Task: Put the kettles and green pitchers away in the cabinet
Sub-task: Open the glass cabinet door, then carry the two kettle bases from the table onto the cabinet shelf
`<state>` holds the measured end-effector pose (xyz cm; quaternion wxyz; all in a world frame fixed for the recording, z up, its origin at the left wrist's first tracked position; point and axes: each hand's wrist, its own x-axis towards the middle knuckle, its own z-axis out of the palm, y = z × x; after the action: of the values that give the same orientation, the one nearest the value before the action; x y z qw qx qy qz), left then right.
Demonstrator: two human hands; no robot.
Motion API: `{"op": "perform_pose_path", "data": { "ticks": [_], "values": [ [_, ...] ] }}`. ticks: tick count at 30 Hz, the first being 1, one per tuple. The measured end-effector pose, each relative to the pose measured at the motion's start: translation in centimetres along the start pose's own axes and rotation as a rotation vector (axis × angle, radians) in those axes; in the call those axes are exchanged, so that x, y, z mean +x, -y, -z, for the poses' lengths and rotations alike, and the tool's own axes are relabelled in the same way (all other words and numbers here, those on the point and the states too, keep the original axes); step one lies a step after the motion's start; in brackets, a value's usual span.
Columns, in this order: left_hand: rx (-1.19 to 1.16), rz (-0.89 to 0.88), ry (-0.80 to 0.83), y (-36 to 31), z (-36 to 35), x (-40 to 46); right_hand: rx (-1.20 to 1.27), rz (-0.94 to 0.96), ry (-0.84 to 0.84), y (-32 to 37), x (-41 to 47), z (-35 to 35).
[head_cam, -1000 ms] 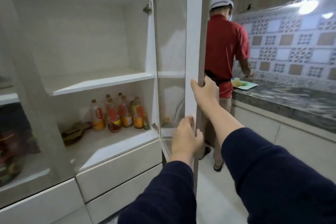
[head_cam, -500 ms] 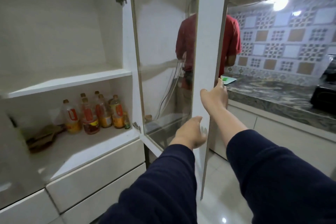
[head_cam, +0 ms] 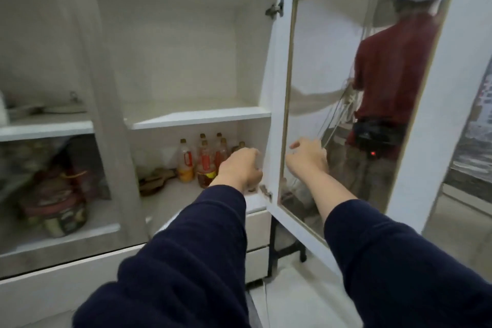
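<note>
No kettle or green pitcher is in view. The white cabinet [head_cam: 199, 117] stands open in front of me, its upper shelf bare. Its glass door [head_cam: 436, 141] is swung wide to the right. My left hand [head_cam: 239, 168] hovers in front of the lower shelf near the door's hinge side; I see its back, the fingers curl away from me, and nothing shows in it. My right hand [head_cam: 306, 160] is in front of the glass pane, fingers loosely apart, holding nothing. The picture is blurred by motion.
Several sauce bottles [head_cam: 205, 165] and a brown wooden item [head_cam: 157, 181] sit on the lower shelf. The left compartment holds food packets [head_cam: 53, 205] and a lid [head_cam: 66, 108] above. Drawers [head_cam: 257, 226] lie below. A person in a red shirt [head_cam: 394, 66] stands behind the door.
The glass door has swung further open to the right. Both my hands have come off its edge and now hang free in front of the cabinet. My view has turned left.
</note>
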<state>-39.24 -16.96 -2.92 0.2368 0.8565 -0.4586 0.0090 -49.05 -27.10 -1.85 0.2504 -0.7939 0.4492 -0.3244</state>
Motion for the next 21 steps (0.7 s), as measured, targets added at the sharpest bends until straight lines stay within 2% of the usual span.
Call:
{"op": "perform_pose_path", "data": {
  "ticks": [4, 9, 21],
  "values": [
    [0.079, 0.119, -0.105, 6.4, 4.1, -0.7, -0.022, 0.145, 0.153, 4.9, -0.5, -5.1],
    [0.171, 0.207, -0.2, 13.6, 8.7, -1.5, -0.003, 0.272, 0.25, 10.9, -1.4, -10.5],
    [0.218, 0.374, -0.251, 31.3, 16.1, -5.0, 0.056, 0.47, 0.45, 26.1, -6.9, -25.6]
  ]
}}
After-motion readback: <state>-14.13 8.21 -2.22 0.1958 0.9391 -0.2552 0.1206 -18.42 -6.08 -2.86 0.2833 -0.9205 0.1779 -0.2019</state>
